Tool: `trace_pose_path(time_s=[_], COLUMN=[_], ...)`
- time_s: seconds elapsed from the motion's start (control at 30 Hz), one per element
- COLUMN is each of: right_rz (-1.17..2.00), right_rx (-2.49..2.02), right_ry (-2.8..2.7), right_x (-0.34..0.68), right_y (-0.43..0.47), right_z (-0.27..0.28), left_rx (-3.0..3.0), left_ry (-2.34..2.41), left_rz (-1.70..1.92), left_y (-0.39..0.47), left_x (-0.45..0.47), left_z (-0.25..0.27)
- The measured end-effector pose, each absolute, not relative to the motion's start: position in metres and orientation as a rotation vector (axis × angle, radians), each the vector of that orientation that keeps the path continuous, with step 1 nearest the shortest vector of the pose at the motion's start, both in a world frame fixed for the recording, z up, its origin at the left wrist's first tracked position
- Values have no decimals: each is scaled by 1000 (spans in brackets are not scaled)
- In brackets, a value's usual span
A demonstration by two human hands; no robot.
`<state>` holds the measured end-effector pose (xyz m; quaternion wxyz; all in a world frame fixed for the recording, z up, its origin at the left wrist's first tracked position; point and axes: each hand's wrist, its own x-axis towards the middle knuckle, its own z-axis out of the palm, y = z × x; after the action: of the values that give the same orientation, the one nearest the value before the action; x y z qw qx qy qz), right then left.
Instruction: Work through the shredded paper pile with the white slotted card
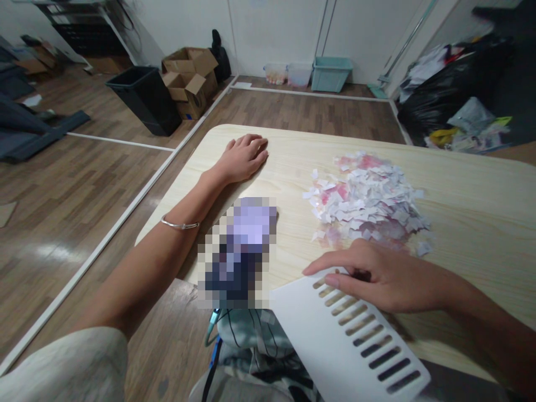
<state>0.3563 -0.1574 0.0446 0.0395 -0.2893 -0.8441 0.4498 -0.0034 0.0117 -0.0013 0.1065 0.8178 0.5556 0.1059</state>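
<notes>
My left hand (247, 157) lies palm down near the far left part of the pale wooden table (288, 151), fingers stretched out and holding nothing. A thin bangle (180, 225) circles that wrist. My right hand (389, 273) grips the upper edge of a white slotted plastic piece (310, 335), thumb on the slotted side and fingers over the edge. It tilts at the table's near edge, and its lower end runs out of view. Beyond my right hand spreads a heap of torn paper scraps (368, 195), mostly white with some pink pieces.
A pixelated patch (247, 245) covers something on the table near my body. Past the table stand a black bin (144, 100), cardboard boxes (190, 78) and a teal tub (331, 74). Black bags (456, 78) pile up at the right, beside a long-handled tool (402, 50).
</notes>
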Motion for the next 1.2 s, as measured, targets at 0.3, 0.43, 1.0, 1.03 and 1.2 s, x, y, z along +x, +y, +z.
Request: trace_pose_path(time_s=[0.3,0.43,1.0,1.03,1.2], right_rz=[1417,1400,1444,1439,1322], right_rx=[-900,-876,-892,-909,-866], right_ry=[-2576,-2580,-2551,-2547,-2547], right_x=[357,358,353,352,352], right_y=[-157,-157,-158,-159,-161], right_z=[42,42,55,56,52], left_rx=[2422,2419,2419,2424,2432], left_ry=[1645,1635,1646,1647,1651], left_rz=[275,304,269,274,333], left_y=[10,10,9,10,13], left_x=[-2,-3,-1,-2,-5], left_z=[3,1,3,2,-4])
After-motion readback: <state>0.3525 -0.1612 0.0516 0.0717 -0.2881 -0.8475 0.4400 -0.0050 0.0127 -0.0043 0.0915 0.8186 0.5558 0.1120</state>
